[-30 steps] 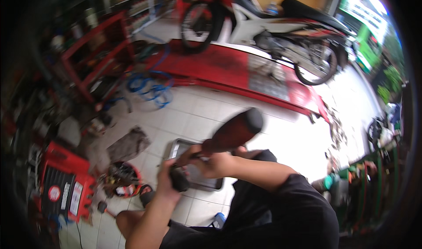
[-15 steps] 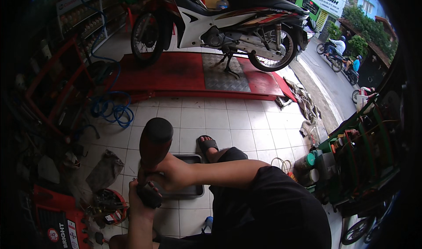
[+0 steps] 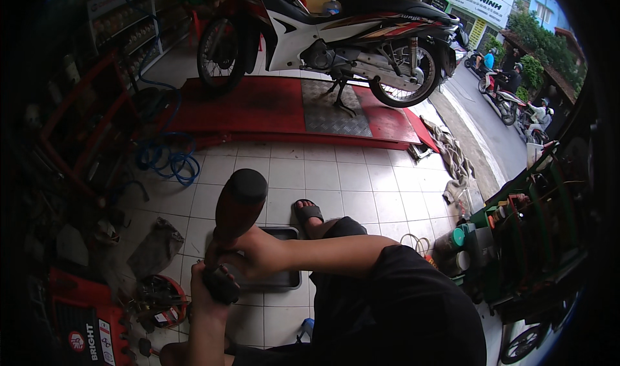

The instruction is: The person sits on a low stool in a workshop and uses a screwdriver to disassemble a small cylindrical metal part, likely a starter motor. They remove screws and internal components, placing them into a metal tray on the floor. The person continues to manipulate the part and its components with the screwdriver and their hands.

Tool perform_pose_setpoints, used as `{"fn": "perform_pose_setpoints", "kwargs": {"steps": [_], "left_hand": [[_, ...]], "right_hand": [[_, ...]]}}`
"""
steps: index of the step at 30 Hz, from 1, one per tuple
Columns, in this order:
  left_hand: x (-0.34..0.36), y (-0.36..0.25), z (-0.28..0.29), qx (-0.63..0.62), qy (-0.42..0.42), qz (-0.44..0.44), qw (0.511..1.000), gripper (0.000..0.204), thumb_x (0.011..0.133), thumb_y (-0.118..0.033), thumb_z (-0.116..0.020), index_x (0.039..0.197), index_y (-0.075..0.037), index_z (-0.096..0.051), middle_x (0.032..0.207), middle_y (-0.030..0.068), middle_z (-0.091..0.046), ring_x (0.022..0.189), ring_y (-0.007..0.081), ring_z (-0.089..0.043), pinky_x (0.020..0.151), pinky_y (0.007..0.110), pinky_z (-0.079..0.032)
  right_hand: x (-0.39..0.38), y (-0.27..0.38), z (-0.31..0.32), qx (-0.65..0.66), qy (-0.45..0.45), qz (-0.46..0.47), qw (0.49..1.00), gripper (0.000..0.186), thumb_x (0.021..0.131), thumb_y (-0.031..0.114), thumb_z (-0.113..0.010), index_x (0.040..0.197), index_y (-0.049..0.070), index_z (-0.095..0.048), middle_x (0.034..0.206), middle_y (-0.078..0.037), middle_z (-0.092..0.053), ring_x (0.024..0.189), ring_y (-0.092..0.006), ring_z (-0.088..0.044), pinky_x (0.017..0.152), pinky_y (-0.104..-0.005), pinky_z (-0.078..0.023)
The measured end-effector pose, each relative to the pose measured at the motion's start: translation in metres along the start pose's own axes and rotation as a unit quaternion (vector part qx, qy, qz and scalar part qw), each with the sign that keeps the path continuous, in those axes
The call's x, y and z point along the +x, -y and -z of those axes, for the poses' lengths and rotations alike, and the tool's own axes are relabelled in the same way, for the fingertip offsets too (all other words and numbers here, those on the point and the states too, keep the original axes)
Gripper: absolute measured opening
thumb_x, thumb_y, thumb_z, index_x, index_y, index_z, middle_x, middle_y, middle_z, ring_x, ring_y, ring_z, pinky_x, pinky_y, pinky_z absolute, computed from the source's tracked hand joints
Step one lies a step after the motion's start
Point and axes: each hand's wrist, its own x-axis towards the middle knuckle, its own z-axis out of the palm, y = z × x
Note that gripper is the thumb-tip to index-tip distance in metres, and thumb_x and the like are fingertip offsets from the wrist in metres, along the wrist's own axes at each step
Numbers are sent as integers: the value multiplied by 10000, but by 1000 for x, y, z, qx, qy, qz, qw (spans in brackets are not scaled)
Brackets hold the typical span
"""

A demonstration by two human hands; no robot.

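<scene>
My right hand is wrapped around the lower part of what looks like a screwdriver, with a thick dark red handle and a black rounded end. The handle points up towards me; its shaft is hidden. Just below, my left hand grips a small, dark blocky part, which the fingers partly cover. Both hands are close together, and the tool's lower end meets the left hand's area. Behind and below them lies a black shallow tray on the tiles.
A motorbike stands on a red lift platform ahead. A coiled blue hose, a grey rag and a red tub of small parts lie left. Containers and a green rack stand right.
The screwdriver handle has tipped slightly to the right. Both hands keep their grips. Riders on the street have changed position, and the whole view has shifted a little.
</scene>
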Motion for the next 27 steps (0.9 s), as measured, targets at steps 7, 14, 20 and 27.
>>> {"fn": "perform_pose_setpoints", "kwargs": {"steps": [7,14,20,27], "left_hand": [[1,0,2,-9,15,1,1000,382,920,-483,-462,926,-151,-650,775,21,-664,689,195,-662,604,389,-531],[4,-1,9,-27,42,7,999,374,922,-474,-485,992,-147,-652,803,27,-670,719,201,-673,615,398,-539],[-6,-2,-2,-22,48,-10,999,354,892,-431,-616,1054,-115,-621,838,45,-621,726,205,-636,639,369,-536],[6,2,13,-30,31,-11,999,356,877,-400,-649,1056,-93,-626,826,56,-624,730,215,-639,644,354,-535]], "right_hand": [[-1,-1,1,3,1,4,1000,286,736,-16,-685,1018,11,-643,831,-157,-687,759,-399,-677,660,-429,-540],[2,11,2,-14,8,-4,1000,274,742,-64,-662,1003,20,-653,906,-140,-700,799,-381,-692,687,-421,-556],[7,23,7,24,20,-45,999,190,789,-96,-630,937,15,-671,914,-139,-694,852,-362,-690,724,-413,-564],[7,17,4,-10,17,-22,1000,179,776,-92,-646,920,12,-665,920,-143,-696,842,-375,-689,728,-422,-561]]}}
